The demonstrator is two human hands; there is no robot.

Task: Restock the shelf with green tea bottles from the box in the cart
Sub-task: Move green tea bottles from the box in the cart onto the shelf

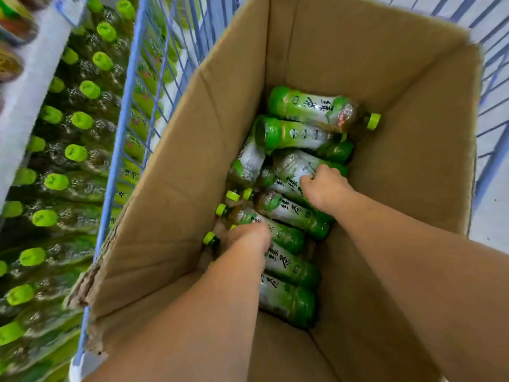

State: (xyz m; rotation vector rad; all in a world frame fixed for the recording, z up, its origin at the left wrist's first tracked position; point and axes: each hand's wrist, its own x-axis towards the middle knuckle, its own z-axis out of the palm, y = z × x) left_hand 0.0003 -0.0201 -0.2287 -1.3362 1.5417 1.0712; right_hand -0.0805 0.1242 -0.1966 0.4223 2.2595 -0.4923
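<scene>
Left hand (249, 235), right hand (325, 186) grasp bottles (289, 213) labelled 绿茶.

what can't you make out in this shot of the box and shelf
Head view:
- Left hand: fingers hidden behind its own back among the bottles; grip unclear.
- Right hand: curled on a green tea bottle, fingertips hidden under it.
- Box floor: covered by bottles, count unknown.
- Shelf bottles: motion-blurred, labels unreadable.
- Cart: cut off by frame edges.
</scene>
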